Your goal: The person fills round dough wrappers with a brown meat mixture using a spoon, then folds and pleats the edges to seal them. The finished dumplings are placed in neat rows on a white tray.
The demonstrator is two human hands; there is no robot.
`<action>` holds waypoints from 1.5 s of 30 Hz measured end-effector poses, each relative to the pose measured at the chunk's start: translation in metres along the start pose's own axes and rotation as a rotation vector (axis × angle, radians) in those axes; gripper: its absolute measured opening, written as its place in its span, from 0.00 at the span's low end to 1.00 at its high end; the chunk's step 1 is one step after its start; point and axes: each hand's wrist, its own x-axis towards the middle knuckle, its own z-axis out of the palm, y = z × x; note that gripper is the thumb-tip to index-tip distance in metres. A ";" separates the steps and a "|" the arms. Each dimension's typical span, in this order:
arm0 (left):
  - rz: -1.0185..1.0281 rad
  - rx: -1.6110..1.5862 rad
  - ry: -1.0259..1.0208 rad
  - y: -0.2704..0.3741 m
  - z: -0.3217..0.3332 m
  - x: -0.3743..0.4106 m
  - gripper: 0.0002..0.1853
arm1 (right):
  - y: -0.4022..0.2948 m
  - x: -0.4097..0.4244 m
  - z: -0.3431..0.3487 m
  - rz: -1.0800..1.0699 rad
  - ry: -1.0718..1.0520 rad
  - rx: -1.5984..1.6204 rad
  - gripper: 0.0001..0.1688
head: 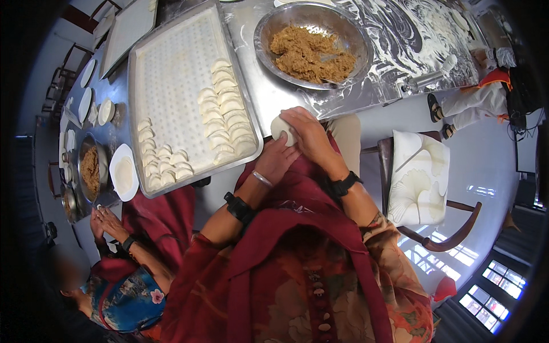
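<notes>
A round, pale dough wrapper [279,127] is held between my two hands, just in front of the metal table's edge. My left hand [276,159] has its thumb on the wrapper's lower face, with a silver bangle at the wrist. From the right, my right hand [309,133] lies over the wrapper with its fingers together, hiding part of it. Whether any filling is inside I cannot tell. Beyond my hands stands a large steel bowl [261,47] of brown minced filling [313,53]. To the left, a metal tray [171,81] holds rows of folded dumplings [229,105].
A co-worker's hands [109,223] work at the left, near a second bowl of filling [90,171] and a white dish [124,171]. Flour [411,38] covers the table at right, around a metal cylinder [422,81]. A cushioned chair [420,178] stands to my right.
</notes>
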 end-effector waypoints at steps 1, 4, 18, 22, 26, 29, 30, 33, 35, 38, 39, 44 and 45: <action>0.009 0.022 0.037 -0.001 0.005 -0.002 0.16 | -0.002 -0.006 -0.003 0.002 -0.009 0.022 0.23; 0.036 0.173 0.042 -0.001 0.016 -0.008 0.18 | -0.016 -0.026 -0.023 0.364 0.065 0.347 0.17; 0.077 0.462 -0.166 0.006 0.062 -0.021 0.26 | -0.039 -0.057 -0.059 0.780 0.310 0.989 0.15; 0.042 0.551 -0.186 0.017 0.072 -0.028 0.27 | -0.043 -0.046 -0.060 0.781 0.405 0.933 0.11; 0.035 0.509 -0.060 0.023 0.074 -0.026 0.28 | -0.050 -0.032 -0.067 0.556 0.436 0.498 0.09; -0.008 0.243 -0.174 0.025 0.074 -0.017 0.29 | -0.060 -0.019 -0.072 0.224 0.330 0.099 0.10; -0.029 0.131 -0.247 0.026 0.075 -0.013 0.30 | -0.062 -0.016 -0.069 0.167 0.262 0.043 0.11; 0.021 -0.045 -0.405 0.029 0.080 -0.005 0.31 | -0.076 -0.010 -0.068 0.106 0.222 -0.029 0.12; 0.072 0.006 -0.362 0.035 0.080 -0.007 0.29 | -0.080 -0.014 -0.070 0.175 0.335 0.040 0.12; 0.120 0.053 -0.242 0.041 0.086 -0.018 0.23 | -0.071 -0.019 -0.084 0.479 0.455 0.253 0.15; 0.128 0.116 -0.231 0.042 0.083 -0.019 0.22 | -0.062 -0.022 -0.089 0.594 0.499 0.352 0.15; 0.145 0.293 -0.201 0.046 0.076 -0.027 0.24 | -0.027 -0.014 -0.103 0.460 0.575 0.035 0.28; 0.150 0.327 -0.208 0.046 0.074 -0.029 0.24 | -0.025 -0.007 -0.103 0.435 0.541 -0.016 0.30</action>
